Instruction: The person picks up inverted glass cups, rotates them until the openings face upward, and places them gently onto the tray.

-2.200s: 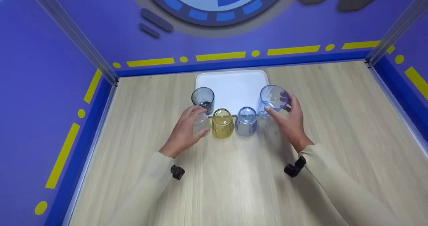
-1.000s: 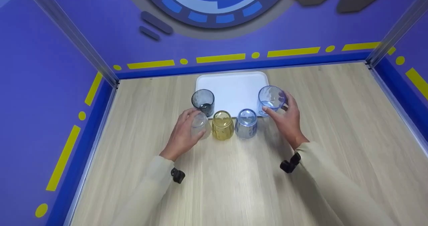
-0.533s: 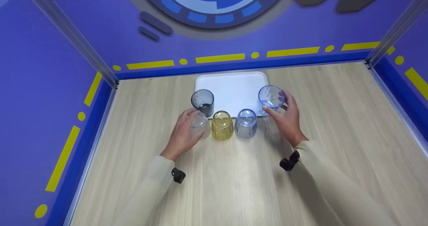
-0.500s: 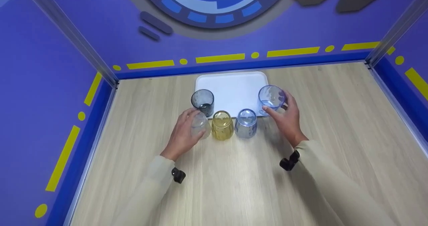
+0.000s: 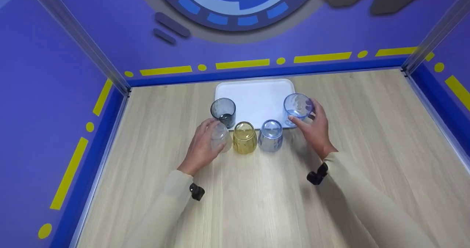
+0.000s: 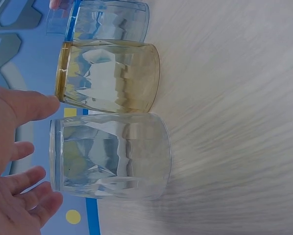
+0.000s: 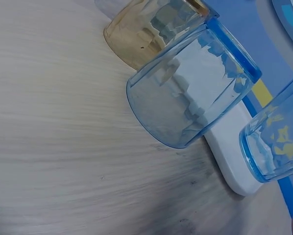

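My right hand (image 5: pixel 314 128) grips a blue glass (image 5: pixel 296 108) upright, thumb in front and fingers behind, over the tray's front right corner. In the right wrist view this glass (image 7: pixel 276 142) appears raised above the tray. My left hand (image 5: pixel 202 145) curves loosely over an upside-down clear glass (image 6: pixel 112 156); in the left wrist view the thumb and fingertips spread around its base without closing on it. Beside it an upside-down yellow glass (image 5: pixel 245 138) and a second blue glass (image 5: pixel 270 136), also upside down, stand in a row. A grey glass (image 5: pixel 223 112) stands upright behind the clear one.
A white tray (image 5: pixel 260 94) lies at the back of the wooden table (image 5: pixel 249 200), behind the row of glasses. The grey glass overlaps its front left corner. Blue-purple walls (image 5: pixel 110 28) close off the back and both sides.
My right hand has shifted slightly left with the blue glass, then stayed almost still. The left thumb has drawn back a little beside the clear glass. The other glasses keep their places.
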